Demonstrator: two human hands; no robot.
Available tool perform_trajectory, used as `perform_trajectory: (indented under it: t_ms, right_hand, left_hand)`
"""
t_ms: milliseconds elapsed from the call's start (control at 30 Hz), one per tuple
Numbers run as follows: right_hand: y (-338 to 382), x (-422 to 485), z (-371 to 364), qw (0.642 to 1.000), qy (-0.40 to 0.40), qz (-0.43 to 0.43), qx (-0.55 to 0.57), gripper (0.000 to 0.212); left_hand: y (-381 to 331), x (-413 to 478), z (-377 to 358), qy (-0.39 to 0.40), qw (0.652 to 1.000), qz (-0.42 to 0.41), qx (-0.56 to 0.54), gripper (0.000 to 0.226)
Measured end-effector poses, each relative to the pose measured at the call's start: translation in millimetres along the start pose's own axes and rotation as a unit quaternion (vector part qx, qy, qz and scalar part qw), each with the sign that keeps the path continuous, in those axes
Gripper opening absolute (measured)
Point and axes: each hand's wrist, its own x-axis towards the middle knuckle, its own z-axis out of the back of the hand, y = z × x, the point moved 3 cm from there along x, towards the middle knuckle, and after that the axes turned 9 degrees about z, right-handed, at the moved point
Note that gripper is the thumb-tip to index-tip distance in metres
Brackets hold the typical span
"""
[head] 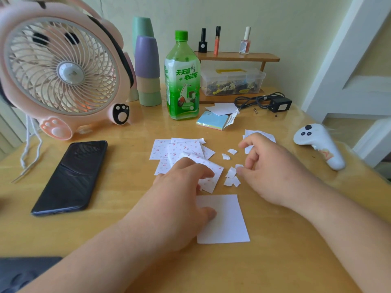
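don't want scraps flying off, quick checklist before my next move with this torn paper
1. Grip of left hand on patterned piece: ok.
2. Pinch of right hand on small scrap: ok.
3. All loose scraps on the table, none at its edge: ok.
4. Flat white square, left thumb on it: ok.
5. Whether the fan is off: cannot tell.
6. The phone apart from the paper: ok.

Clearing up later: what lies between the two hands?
Small torn paper scraps lie on the table between the left hand and right hand, seen in the head view.
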Motion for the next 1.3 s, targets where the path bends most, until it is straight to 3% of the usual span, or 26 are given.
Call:
perform_trajectory:
  t_ms: [100,267,400,467,667,900,1000,1133,1300]
  right_hand:
    - [8.3,-2.8,-3.5,0.999,0.009,0.027,-0.042,0.047]
    - [40.2,-19.0,-10.8,0.987,0.085,0.138,-0.02,0.037]
    - [45.9,-27.1,-14.3,0.98,0.143,0.138,-0.029,0.071]
    - [45.1,-27.3,-12.8,0.981,0.145,0.127,-0.02,0.075]
    - [44.5,-28.6,-16.3,0.981,0.156,0.11,0.028,0.059]
    - [44.8,-28.4,-16.5,0.979,0.116,0.122,0.113,0.069]
    - [41.0,-26.0,-9.4,0.969,0.053,0.092,0.222,0.062]
    - [38.7,-24.4,-5.0,0.929,0.037,0.025,0.367,0.043]
    - [40.1,-26.2,-3.1,0.909,0.036,-0.004,0.416,0.04]
  left_hand:
    - [2.2,1.9,-1.6,0.006,1.0,-0.007,-0.017,0.055]
    - [1.3,2.0,-3.2,0.012,0.998,-0.022,-0.052,0.05]
    - [1.6,1.1,-2.0,0.009,0.997,-0.016,-0.078,0.051]
    - [0.9,-0.3,0.1,0.005,0.996,-0.011,-0.084,0.053]
    - [1.3,-1.5,5.8,-0.007,0.995,0.002,-0.103,0.048]
    - [3.3,-1.8,5.4,-0.007,0.992,0.017,-0.128,0.041]
    - [7.1,-1.1,10.0,-0.023,0.973,0.041,-0.224,0.036]
    - [7.5,-1.0,12.3,-0.006,0.927,0.059,-0.371,0.041]
    - [8.8,0.4,6.8,-0.005,0.897,0.07,-0.436,0.047]
